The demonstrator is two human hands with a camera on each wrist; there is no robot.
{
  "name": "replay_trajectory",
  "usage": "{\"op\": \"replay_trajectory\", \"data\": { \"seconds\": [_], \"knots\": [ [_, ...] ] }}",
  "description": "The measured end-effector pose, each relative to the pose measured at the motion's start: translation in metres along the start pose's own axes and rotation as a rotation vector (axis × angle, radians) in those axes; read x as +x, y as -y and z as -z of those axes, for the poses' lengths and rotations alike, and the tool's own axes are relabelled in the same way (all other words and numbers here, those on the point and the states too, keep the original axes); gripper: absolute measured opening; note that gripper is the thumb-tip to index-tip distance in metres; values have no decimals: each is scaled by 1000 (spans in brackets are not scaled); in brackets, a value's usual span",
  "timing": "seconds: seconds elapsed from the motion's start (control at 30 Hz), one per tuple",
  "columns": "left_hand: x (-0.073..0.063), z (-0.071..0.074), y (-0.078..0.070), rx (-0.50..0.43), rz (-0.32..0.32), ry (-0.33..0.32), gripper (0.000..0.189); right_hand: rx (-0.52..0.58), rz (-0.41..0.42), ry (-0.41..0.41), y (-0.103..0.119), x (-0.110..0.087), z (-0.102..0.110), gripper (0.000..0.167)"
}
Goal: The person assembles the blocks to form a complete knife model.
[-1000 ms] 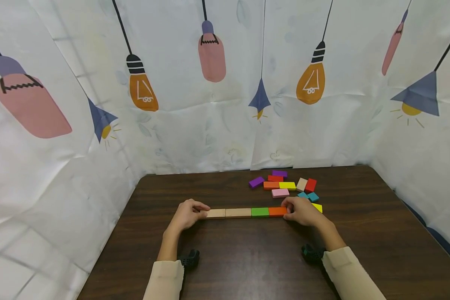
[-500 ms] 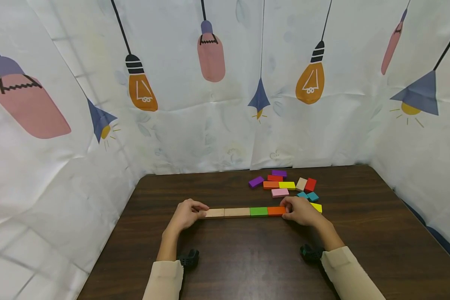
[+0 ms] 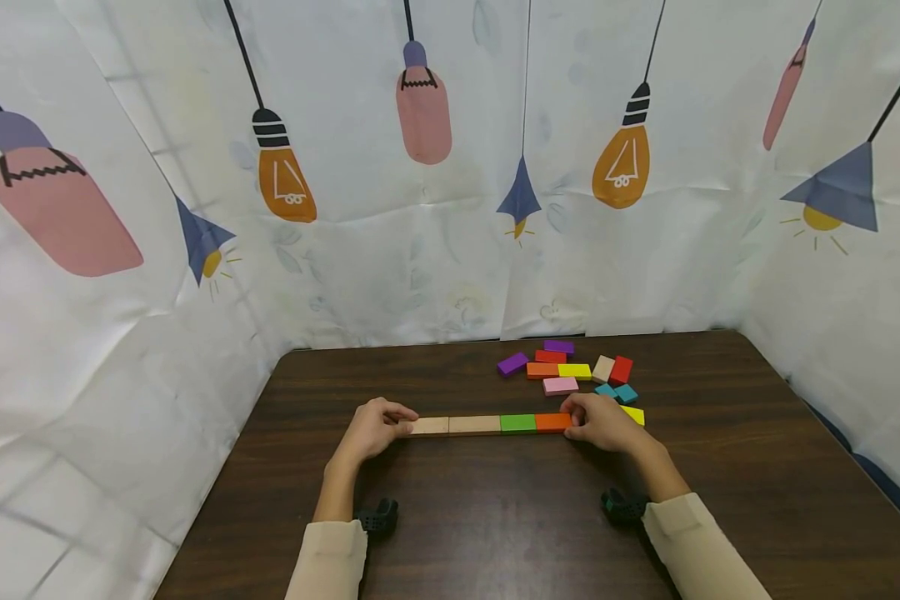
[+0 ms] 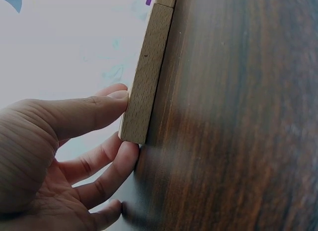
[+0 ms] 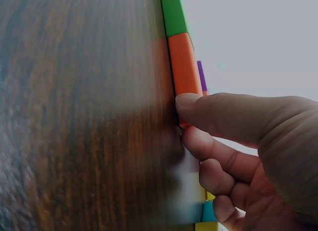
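Observation:
A straight row of blocks lies across the table in the head view. From left to right come a plain wooden block (image 3: 429,427), a longer plain wooden block (image 3: 474,425), a green block (image 3: 517,424) and an orange block (image 3: 551,423). My left hand (image 3: 372,430) pinches the row's left end, thumb on the plain block (image 4: 144,77) and one fingertip against its end face. At the other end, my right hand (image 3: 603,422) pinches the orange block (image 5: 185,67), its thumb on the near side and other fingers curled at the end.
Behind the row, loose blocks lie scattered at the back right: purple (image 3: 513,364), pink (image 3: 560,386), red (image 3: 621,370), blue (image 3: 626,393) and several more. A yellow block (image 3: 634,415) sits partly hidden behind my right hand. A printed curtain (image 3: 435,275) hangs past the table's far edge.
The row has slid very slightly left along with both hands, which keep their grips at its ends. The loose blocks stay where they were.

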State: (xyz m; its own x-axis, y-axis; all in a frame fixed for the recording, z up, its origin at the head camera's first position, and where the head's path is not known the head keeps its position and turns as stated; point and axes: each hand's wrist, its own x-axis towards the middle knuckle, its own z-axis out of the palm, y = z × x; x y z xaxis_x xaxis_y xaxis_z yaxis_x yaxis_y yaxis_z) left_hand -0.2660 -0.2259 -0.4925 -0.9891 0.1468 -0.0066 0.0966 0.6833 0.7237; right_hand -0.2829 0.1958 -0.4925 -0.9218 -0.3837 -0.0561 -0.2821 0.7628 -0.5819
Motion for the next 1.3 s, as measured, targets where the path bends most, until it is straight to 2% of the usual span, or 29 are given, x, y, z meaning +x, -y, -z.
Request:
{"op": "replay_trajectory", "data": {
  "seconds": [0.27,0.47,0.57,0.7,0.87,1.1,1.3],
  "knots": [
    [0,0,-1,5,2,-4,13,107,6,-6,-5,-5,12,27],
    [0,1,-3,0,11,-2,13,127,-2,-132,-19,-16,34,30],
    [0,1,-3,3,13,-4,13,130,-36,-202,-28,-22,44,31],
    [0,1,-3,5,13,-4,13,127,-90,-246,-39,-31,54,34],
    [1,0,-2,8,10,-2,13,109,-114,-224,-55,-39,61,37],
    [0,0,-3,8,12,-5,13,125,-74,-155,-81,-48,63,41],
    [0,0,-4,13,13,-10,13,142,-67,-102,-91,-51,63,43]
  ]
}}
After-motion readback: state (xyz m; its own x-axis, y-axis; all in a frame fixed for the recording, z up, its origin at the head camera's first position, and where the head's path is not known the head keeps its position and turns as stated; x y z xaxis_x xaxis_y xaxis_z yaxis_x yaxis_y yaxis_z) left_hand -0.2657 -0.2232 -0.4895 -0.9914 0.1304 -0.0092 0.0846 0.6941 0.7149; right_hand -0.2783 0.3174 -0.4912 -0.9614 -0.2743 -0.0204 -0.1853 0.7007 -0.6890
